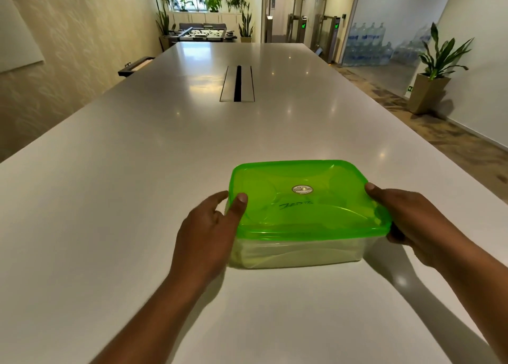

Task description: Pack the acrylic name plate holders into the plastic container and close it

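Observation:
A clear plastic container (pixel 297 253) stands on the white table (pixel 137 199) near me. A translucent green lid (pixel 308 196) with a round sticker and black handwriting covers its top. My left hand (pixel 209 234) grips the container's left side, thumb lying on the lid's left edge. At the right corner my right hand (pixel 409 221) holds the container, thumb on the lid rim and fingers under it. Through the clear wall I make out pale flat shapes inside; I cannot tell whether they are the acrylic name plate holders.
A cable slot (pixel 237 83) runs along the table's middle, farther away. A potted plant (pixel 431 83) stands on the floor at the right, with stacked water bottles (pixel 368 45) behind glass. A foosball table (pixel 206 34) and more plants are at the room's far end.

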Tool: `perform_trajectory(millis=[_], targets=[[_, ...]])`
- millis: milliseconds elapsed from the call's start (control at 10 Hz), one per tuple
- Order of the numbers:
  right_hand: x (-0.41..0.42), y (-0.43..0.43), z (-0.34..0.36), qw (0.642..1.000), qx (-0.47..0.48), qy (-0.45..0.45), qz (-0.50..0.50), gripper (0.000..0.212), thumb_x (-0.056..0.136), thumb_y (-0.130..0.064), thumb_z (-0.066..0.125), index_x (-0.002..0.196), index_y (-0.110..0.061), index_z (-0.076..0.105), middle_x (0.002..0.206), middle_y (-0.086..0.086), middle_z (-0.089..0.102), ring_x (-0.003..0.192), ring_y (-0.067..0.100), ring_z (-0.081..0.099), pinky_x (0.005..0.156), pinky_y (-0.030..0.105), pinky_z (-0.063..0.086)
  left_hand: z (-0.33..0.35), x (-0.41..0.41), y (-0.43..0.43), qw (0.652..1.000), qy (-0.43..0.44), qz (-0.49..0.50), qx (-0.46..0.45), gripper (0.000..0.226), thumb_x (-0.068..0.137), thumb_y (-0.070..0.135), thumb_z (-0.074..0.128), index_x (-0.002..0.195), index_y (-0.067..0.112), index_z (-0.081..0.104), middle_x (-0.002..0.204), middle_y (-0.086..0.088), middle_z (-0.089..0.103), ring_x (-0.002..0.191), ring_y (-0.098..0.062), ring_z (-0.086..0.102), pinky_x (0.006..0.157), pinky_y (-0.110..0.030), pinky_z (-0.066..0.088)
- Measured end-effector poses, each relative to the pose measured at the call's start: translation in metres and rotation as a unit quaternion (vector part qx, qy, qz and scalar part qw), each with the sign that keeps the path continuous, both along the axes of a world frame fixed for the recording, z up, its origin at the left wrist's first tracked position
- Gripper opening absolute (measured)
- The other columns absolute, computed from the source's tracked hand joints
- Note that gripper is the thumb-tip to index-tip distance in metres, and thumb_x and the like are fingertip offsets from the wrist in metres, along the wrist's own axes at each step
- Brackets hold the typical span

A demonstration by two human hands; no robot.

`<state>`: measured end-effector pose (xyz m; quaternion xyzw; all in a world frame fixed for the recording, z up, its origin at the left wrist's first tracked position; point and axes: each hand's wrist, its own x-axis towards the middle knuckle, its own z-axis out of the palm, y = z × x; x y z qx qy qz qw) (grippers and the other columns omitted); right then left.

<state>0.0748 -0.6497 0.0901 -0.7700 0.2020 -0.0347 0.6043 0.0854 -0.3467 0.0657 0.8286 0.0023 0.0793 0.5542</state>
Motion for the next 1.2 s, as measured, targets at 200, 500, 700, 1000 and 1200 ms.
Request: perform_trajectory(millis=[200,500,700,1000,1200], targets=[[-0.030,0.008,-0.014,0.997,-0.022,-0.079,0.011,0.051,0.069,-0.059,0.066,0.091,-0.013,0.072,0.046,0.002,0.042,0.041,0.017,0.036,0.042,0.026,0.031,-0.004,-0.031,-0.016,0.997,-0.071,-0.008,-0.005,0.014,0.076,0.072,0.049,0.090,0.074,0.051,0.057,-0.020,0.045,0.051,-0.036,0.049,0.053,-0.051,0.045],[-0.036,0.018,-0.025,0.989,0.017,-0.142,-0.030,0.039,0.067,-0.055,0.071,0.083,-0.020,0.077,0.045,0.004,0.046,0.041,0.017,0.042,0.049,0.032,0.036,-0.012,-0.034,-0.023,0.984,-0.079,-0.009,-0.162,0.026,0.081,0.047,0.064,0.089,0.071,0.061,0.057,-0.025,0.032,0.042,-0.017,0.041,0.040,-0.020,0.040],[-0.036,0.021,-0.021,0.990,0.032,-0.133,-0.037,0.039,0.068,-0.048,0.070,0.087,-0.014,0.075,0.047,0.004,0.049,0.040,0.015,0.044,0.042,0.027,0.042,-0.017,-0.030,-0.021,0.985,-0.077,-0.006,-0.152,0.026,0.084,0.049,0.067,0.088,0.073,0.059,0.057,-0.019,0.030,0.040,-0.015,0.042,0.040,-0.021,0.042],[-0.040,0.025,-0.021,0.992,-0.002,-0.110,-0.061,0.039,0.078,-0.054,0.064,0.085,-0.017,0.075,0.039,-0.003,0.042,0.035,0.012,0.040,0.044,0.027,0.038,-0.016,-0.025,-0.015,0.994,-0.059,-0.022,-0.090,0.026,0.074,0.073,0.054,0.100,0.068,0.055,0.056,-0.021,0.042,0.050,-0.039,0.050,0.050,-0.056,0.052],[-0.047,0.028,-0.027,0.972,-0.080,-0.157,-0.152,0.056,0.070,-0.078,0.057,0.094,-0.029,0.070,0.057,-0.003,0.050,0.049,0.020,0.040,0.050,0.032,0.037,-0.017,-0.024,0.007,0.996,-0.052,-0.056,-0.040,0.055,0.073,0.078,0.048,0.123,0.055,0.051,0.064,-0.006,0.063,0.060,-0.023,0.065,0.062,-0.049,0.056]])
